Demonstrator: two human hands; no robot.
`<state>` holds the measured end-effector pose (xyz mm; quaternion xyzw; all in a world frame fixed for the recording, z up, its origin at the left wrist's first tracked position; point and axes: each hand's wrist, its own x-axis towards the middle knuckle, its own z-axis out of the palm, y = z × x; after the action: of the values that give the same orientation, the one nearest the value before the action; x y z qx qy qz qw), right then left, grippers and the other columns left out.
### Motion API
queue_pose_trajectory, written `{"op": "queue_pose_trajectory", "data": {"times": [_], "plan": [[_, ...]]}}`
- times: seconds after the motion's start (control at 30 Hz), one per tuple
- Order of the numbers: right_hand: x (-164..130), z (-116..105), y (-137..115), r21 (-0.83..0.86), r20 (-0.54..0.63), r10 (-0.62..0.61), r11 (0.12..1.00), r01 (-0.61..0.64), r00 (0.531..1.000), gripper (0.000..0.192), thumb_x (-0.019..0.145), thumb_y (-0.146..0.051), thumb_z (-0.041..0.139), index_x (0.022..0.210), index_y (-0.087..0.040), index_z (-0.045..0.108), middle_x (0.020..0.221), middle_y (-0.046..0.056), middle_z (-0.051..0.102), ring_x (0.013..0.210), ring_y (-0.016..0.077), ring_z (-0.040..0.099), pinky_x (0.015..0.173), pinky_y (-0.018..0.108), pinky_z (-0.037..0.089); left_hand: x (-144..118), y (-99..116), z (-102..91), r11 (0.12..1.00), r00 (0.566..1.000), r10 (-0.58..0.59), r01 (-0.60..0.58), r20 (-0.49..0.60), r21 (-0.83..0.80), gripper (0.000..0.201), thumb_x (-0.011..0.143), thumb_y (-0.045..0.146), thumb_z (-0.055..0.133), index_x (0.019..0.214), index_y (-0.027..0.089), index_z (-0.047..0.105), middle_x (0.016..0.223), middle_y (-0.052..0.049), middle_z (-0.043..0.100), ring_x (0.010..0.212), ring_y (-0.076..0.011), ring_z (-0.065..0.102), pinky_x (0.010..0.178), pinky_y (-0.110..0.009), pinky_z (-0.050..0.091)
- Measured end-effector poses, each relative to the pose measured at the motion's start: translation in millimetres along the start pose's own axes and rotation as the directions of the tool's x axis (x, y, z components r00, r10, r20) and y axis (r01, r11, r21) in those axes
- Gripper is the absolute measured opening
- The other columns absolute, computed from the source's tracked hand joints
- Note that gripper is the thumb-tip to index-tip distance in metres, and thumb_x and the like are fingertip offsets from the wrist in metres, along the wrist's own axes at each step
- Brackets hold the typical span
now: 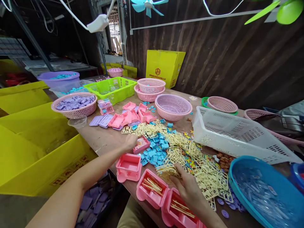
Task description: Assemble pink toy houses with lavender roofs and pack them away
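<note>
My left hand [130,141] reaches forward, fingers curled onto a small pink tray [141,144] beside the blue tile heap [154,152]. An empty pink tray [129,167] sits just nearer me. My right hand [187,186] pinches a cream sprue frame [167,171], which lies just left of it, above the filled pink tray [152,190].

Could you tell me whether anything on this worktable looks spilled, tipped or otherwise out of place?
The white basket lies tilted rather than flat, one end raised toward the blue tub. Cream frames and blue chips lie loose across the table instead of in baskets. A few purple discs sit near the front edge.
</note>
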<state>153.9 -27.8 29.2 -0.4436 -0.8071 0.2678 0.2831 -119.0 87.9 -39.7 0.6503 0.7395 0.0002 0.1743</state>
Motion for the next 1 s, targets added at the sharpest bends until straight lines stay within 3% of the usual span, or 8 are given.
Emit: {"op": "queue_pose_trajectory", "data": {"times": [0.1,0.27,0.37,0.53,0.63,0.73,0.83,1.0], "plan": [[-2,-3,1,0.010,-0.028,0.030,1.000,-0.030,0.999,0.012,0.082,-0.027,0.043,0.084,-0.021,0.053,0.063,0.001,0.060,0.054,0.0159,0.054,0.051,0.025,0.044,2,-6,-4.1,0.997,0.999,0.005,-0.008,-0.045,-0.071,0.019,0.085,0.032,0.057,0.088,0.014,0.060,0.093,-0.004,0.062,0.089,-0.0168,0.059,0.081,-0.037,0.047],[-2,-8,7,0.027,-0.018,0.054,0.998,-0.054,0.998,0.034,0.082,-0.027,0.042,0.114,-0.020,0.053,0.098,0.007,0.067,0.081,0.0195,0.064,0.070,0.030,0.050,-2,-7,-17.6,0.957,0.986,0.033,-0.077,-0.161,-0.280,0.011,0.071,0.019,0.064,0.069,0.016,0.053,0.068,0.001,0.056,0.072,-0.0143,0.055,0.066,-0.025,0.041],[1,-9,10,0.036,-0.029,0.058,0.998,-0.057,0.998,0.030,0.081,-0.027,0.044,0.108,-0.019,0.056,0.101,0.009,0.066,0.090,0.0220,0.062,0.076,0.032,0.048,-16,3,-26.1,0.883,0.974,0.109,-0.187,-0.200,-0.431,0.012,0.067,0.017,0.060,0.070,0.017,0.048,0.064,0.005,0.049,0.065,-0.0111,0.050,0.059,-0.021,0.036],[25,-7,-3,0.061,0.045,0.035,0.997,-0.038,0.998,0.012,0.081,-0.026,0.046,0.082,-0.020,0.055,0.078,0.005,0.061,0.072,0.0182,0.056,0.066,0.029,0.045,-61,28,-30.6,0.705,0.937,0.316,-0.336,-0.148,-0.624,0.016,0.067,0.015,0.057,0.077,0.017,0.045,0.067,0.006,0.047,0.058,-0.0071,0.047,0.055,-0.018,0.037],[48,-2,-17,0.145,0.092,-0.048,0.989,0.034,0.995,0.009,0.077,-0.022,0.049,0.083,-0.018,0.055,0.102,0.010,0.060,0.094,0.0207,0.055,0.082,0.034,0.043,-91,35,-28.9,0.479,0.863,0.490,-0.382,-0.121,-0.790,0.017,0.070,0.019,0.059,0.081,0.017,0.046,0.072,0.004,0.049,0.060,-0.0075,0.048,0.056,-0.018,0.038],[69,8,-26,0.287,0.307,-0.090,0.958,-0.002,0.948,0.016,0.076,-0.021,0.050,0.090,-0.017,0.057,0.109,0.010,0.059,0.103,0.0218,0.053,0.089,0.036,0.041,-116,30,-28.0,0.201,0.794,0.577,-0.365,-0.191,-0.909,0.029,0.072,0.022,0.062,0.098,0.017,0.050,0.087,-0.001,0.054,0.075,-0.0117,0.054,0.069,-0.023,0.045],[82,20,-30,0.432,0.478,-0.121,0.895,-0.113,0.870,0.020,0.079,-0.027,0.051,0.095,-0.016,0.055,0.092,0.004,0.062,0.087,0.0187,0.058,0.081,0.033,0.045,-135,17,-28.8,0.171,0.834,0.510,-0.338,-0.210,-0.926,0.054,0.077,0.023,0.060,0.127,0.021,0.040,0.102,-0.006,0.055,0.088,-0.0154,0.055,0.077,-0.026,0.046],[93,43,-36,0.449,0.532,-0.151,0.885,-0.127,0.833,0.017,0.079,-0.024,0.053,0.093,-0.015,0.053,0.089,0.002,0.061,0.081,0.0158,0.056,0.075,0.029,0.045,-155,-6,-23.2,0.271,0.902,0.389,-0.309,-0.189,-0.912,0.076,0.077,0.017,0.051,0.144,0.025,0.015,0.116,-0.008,0.053,0.085,-0.0143,0.055,0.074,-0.025,0.046]]}}
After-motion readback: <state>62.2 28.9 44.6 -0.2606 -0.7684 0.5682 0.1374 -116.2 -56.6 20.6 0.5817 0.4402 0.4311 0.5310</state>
